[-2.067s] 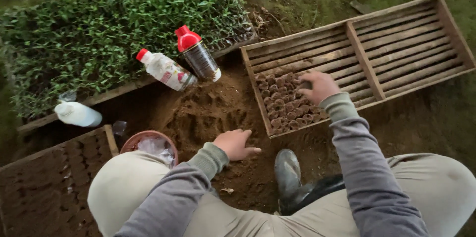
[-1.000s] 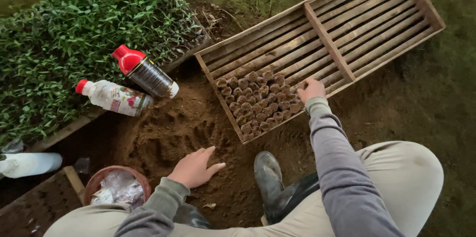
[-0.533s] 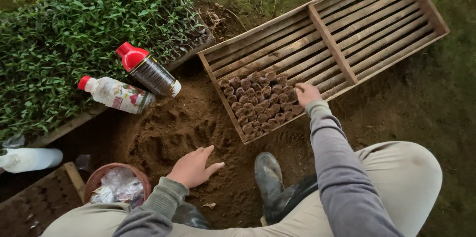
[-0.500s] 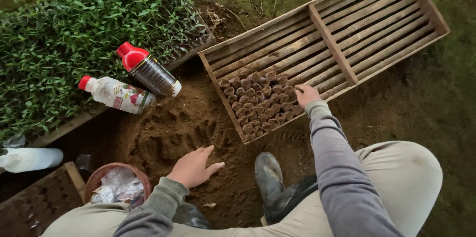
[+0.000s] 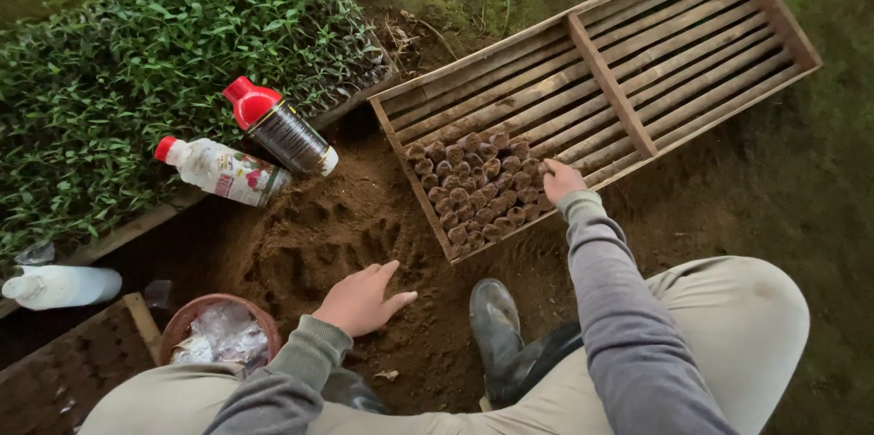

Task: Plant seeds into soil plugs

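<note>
Bare slats fill the wooden tray [image 5: 637,71] from 12 to 2 o'clock of the soil plugs [image 5: 478,189], free for hands. At 9 o'clock, two bottles [image 5: 255,148] lie beside the soil heap [image 5: 319,235]. A boot [image 5: 496,326] blocks 6 o'clock; a bowl [image 5: 218,335] sits at 8.

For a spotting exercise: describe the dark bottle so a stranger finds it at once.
Start at the green seedling bed. At its near edge two bottles lie on brown soil. Yours, the dark bottle, has the wide red cap; the pale bottle beside it has a small one.
</note>
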